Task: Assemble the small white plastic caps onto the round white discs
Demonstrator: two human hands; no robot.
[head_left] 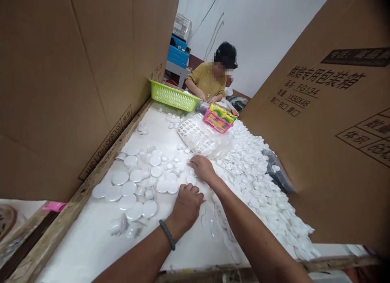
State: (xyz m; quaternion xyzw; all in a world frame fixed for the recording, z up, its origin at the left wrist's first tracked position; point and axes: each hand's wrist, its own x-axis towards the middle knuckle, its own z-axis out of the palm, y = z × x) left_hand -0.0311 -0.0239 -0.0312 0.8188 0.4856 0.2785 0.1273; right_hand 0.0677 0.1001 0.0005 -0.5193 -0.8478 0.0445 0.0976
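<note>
Some white round caps [120, 178] are lying at ten o'clock from the left hand [186, 206], looking light, hard, slippery and easiest to pinch by the rim, while that hand is pointing to two o'clock and the right hand [203, 168] to eleven, both with bent fingers, though I cannot tell if they are holding any.

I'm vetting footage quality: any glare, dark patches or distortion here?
Head view: caps look glossy, with little surface detail; head view: box print is legible but slants; head view: upper right corner goes dark; head view: pixelation masks part of the co-worker.
</note>
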